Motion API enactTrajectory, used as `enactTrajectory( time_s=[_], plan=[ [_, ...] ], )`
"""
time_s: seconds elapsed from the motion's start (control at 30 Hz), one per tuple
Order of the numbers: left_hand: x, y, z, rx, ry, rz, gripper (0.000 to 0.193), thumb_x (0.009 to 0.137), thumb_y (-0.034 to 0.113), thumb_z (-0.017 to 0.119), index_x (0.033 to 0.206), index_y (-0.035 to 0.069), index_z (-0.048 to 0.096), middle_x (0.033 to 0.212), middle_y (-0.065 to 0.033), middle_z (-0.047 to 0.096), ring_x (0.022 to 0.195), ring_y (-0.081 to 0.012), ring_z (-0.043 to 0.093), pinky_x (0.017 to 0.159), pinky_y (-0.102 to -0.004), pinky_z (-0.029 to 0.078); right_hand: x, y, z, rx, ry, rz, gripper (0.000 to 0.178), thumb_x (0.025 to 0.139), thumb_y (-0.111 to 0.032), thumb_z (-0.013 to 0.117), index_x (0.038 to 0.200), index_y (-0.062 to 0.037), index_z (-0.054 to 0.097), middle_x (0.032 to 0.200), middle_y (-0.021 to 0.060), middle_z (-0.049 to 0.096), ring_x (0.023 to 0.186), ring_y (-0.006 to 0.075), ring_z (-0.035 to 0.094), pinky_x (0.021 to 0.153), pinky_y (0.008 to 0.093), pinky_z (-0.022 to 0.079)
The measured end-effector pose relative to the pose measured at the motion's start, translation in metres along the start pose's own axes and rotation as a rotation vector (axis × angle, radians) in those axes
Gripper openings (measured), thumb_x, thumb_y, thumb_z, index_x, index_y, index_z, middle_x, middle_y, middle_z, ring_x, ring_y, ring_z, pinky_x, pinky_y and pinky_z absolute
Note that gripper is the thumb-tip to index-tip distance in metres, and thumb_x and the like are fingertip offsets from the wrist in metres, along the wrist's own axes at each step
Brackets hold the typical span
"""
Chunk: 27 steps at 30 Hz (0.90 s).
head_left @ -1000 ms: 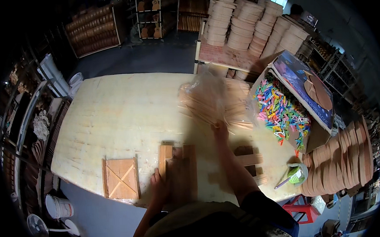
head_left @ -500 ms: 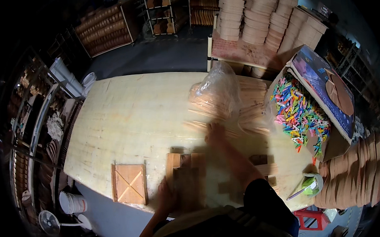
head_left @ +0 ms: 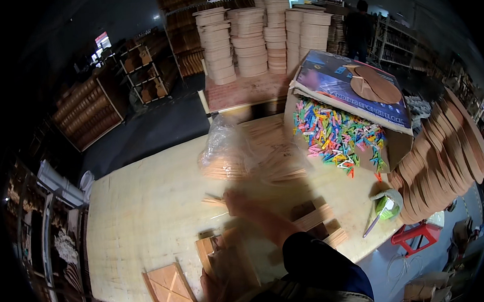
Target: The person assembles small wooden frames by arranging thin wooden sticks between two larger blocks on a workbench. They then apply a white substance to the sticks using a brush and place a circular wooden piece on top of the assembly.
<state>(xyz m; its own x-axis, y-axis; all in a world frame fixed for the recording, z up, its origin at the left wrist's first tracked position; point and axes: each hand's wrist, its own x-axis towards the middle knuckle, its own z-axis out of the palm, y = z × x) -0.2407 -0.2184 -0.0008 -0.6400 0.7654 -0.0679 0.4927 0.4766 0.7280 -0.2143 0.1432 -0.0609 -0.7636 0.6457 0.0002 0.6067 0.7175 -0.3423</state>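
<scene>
My right hand (head_left: 234, 202) reaches across the table, blurred, its fingers closed around a few thin wooden strips (head_left: 214, 200) that stick out to the left. Just beyond lie more pale strips (head_left: 226, 168), partly covered by a clear plastic bag (head_left: 223, 139). My left hand (head_left: 210, 288) rests at the left side of a wooden frame with blocks (head_left: 233, 254) at the near edge; its fingers are mostly in shadow. Left of it is a square wooden panel (head_left: 169, 288) with two thin strips crossed in an X.
On the right stands an open carton (head_left: 397, 147) full of coloured clips (head_left: 338, 133). Nearer are wooden blocks (head_left: 318, 220), a green pot (head_left: 386, 207) with a brush, and curved wooden pieces (head_left: 437, 164). Round stacks (head_left: 248, 43) stand on a table behind.
The view has turned to the right, so the table things appear shifted. My right hand stays near the strips, which now show between its fingers. My left hand stays by the wooden frame.
</scene>
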Motion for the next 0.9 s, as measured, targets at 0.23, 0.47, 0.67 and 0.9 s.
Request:
enactTrajectory(
  time_s=[0.23, 0.47, 0.67, 0.9],
  plan=[
    [0.001, -0.004, 0.005, -0.063, 0.013, 0.041, 0.061, 0.081, 0.022, 0.061, 0.135, -0.001, 0.042, 0.114, -0.0286, 0.055, 0.110, -0.0435, 0.049, 0.094, -0.0505, 0.039, -0.058, -0.002, -0.007, 0.112, 0.292, -0.076, 0.021, 0.078, -0.007, 0.058, 0.099, -0.0026, 0.057, 0.084, 0.0197, 0.064, 0.074, 0.0369, 0.065, 0.067, 0.0482, 0.051],
    [0.003, -0.026, 0.011, -0.088, 0.025, 0.158, 0.063, 0.083, 0.025, 0.061, 0.136, -0.003, 0.040, 0.118, -0.0295, 0.053, 0.111, -0.0447, 0.049, 0.097, -0.0496, 0.038, -0.132, -0.049, -0.083, 0.834, 0.535, 0.056, 0.023, 0.085, -0.015, 0.065, 0.102, -0.0046, 0.055, 0.080, 0.0132, 0.062, 0.070, 0.0275, 0.063, 0.062, 0.0391, 0.049],
    [0.004, -0.039, 0.016, -0.076, 0.077, 0.218, 0.065, 0.084, 0.021, 0.062, 0.138, -0.005, 0.036, 0.121, -0.0298, 0.051, 0.111, -0.0450, 0.049, 0.097, -0.0496, 0.039, -0.187, -0.044, -0.049, 1.137, 0.601, 0.182, 0.022, 0.089, -0.015, 0.063, 0.104, -0.0014, 0.054, 0.077, 0.0028, 0.056, 0.066, 0.0134, 0.055, 0.057, 0.0325, 0.047],
    [-0.005, -0.043, 0.024, 0.056, 0.379, 0.257, 0.073, 0.082, 0.023, 0.068, 0.138, -0.008, 0.033, 0.128, -0.0298, 0.045, 0.119, -0.0471, 0.044, 0.101, -0.0524, 0.036, -0.204, -0.046, -0.046, 0.592, 0.328, 0.193, 0.031, 0.088, -0.024, 0.064, 0.112, -0.0051, 0.060, 0.085, 0.0106, 0.062, 0.075, 0.0227, 0.063, 0.064, 0.0344, 0.052]
  ],
)
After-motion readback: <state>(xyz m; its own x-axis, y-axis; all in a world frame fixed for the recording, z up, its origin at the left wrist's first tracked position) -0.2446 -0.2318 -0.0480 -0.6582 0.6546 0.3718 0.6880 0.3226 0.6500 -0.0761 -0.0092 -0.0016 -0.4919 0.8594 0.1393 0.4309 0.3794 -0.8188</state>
